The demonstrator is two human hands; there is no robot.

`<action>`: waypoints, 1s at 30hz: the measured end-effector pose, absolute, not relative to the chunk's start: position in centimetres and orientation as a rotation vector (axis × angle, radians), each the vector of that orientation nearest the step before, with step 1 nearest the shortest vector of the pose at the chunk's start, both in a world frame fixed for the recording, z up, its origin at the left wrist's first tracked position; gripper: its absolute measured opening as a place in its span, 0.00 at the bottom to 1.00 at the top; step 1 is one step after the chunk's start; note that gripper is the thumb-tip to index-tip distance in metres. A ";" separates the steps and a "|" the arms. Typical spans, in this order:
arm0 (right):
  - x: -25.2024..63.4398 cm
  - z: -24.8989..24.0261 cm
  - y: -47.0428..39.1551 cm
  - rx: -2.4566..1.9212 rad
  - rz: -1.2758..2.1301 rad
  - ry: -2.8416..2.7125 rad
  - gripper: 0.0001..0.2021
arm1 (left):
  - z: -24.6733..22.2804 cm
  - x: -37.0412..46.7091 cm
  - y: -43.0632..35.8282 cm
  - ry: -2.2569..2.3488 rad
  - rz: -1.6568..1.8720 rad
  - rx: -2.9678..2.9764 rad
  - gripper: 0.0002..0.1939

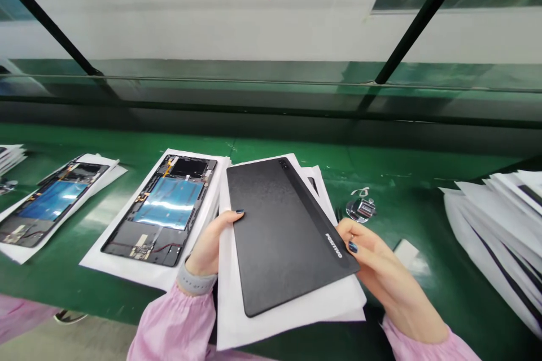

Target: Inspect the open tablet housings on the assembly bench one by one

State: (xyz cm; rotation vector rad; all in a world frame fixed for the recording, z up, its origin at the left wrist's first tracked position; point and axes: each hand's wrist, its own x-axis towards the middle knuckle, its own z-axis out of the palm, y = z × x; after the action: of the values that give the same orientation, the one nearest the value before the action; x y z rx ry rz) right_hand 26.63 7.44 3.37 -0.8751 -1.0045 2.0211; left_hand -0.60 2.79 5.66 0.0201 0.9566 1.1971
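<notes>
A dark grey tablet (283,237) faces back up, with its camera lenses at the far edge and the word POSITIVO along the right side. My left hand (212,242) closes on its left edge, thumb on top. At the right edge near the lower corner, my right hand (372,259) pinches it between thumb and fingers. White sheets (292,316) lie beneath the tablet, over at least one more dark device that partly shows. To the left, an opened tablet (169,208) with a blue-filmed battery rests on white sheets.
Another opened tablet (55,197) lies farther left on paper. A metal tally counter (361,208) sits beyond my right hand, and a small white block (406,252) is nearby. Fanned white sheets with dark devices between them (499,237) occupy the right side of the green bench (262,144).
</notes>
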 end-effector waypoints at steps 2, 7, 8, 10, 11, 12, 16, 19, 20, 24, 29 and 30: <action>26.5 3.4 7.5 -0.856 2.057 -0.966 0.15 | 5.8 -0.4 2.8 0.993 1.232 -0.009 0.04; 26.2 3.3 7.8 -0.885 2.091 -0.926 0.21 | 5.7 -0.3 2.6 1.039 1.280 -0.043 0.02; 26.2 3.3 7.8 -0.908 2.079 -0.936 0.21 | 5.6 -0.3 2.5 1.036 1.287 -0.051 0.04; 26.2 3.2 7.8 -0.950 2.068 -0.961 0.18 | 5.4 -0.4 2.4 1.020 1.304 -0.065 0.09; 26.3 3.2 7.8 -0.963 2.070 -0.971 0.16 | 5.4 -0.4 2.3 1.011 1.313 -0.070 0.11; 26.3 3.2 7.7 -0.971 2.075 -0.977 0.15 | 5.5 -0.3 2.2 1.004 1.321 -0.071 0.13; 26.2 3.3 7.5 -0.978 2.089 -0.979 0.14 | 5.7 -0.3 2.1 0.997 1.318 -0.045 0.17; 26.2 3.4 7.5 -0.951 2.065 -1.015 0.14 | 5.8 -0.3 2.2 1.011 1.282 0.015 0.20; 26.3 3.5 7.5 -0.944 2.053 -1.028 0.13 | 5.7 -0.4 2.2 1.015 1.269 0.042 0.21; 26.6 3.5 7.6 -0.937 2.063 -0.975 0.16 | 5.5 -0.5 2.1 1.014 1.233 0.150 0.19; 26.4 2.9 7.4 -1.032 2.123 -0.837 0.31 | 6.7 0.2 1.3 0.978 1.212 0.359 0.16; 26.3 2.8 7.3 -1.040 2.130 -0.839 0.29 | 7.2 0.5 1.0 0.980 1.215 0.432 0.17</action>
State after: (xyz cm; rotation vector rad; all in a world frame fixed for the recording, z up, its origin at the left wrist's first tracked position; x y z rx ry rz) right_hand 26.32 7.30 2.75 -1.0404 -0.8392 2.1300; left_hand 0.55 0.98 7.16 0.4324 0.9798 1.2153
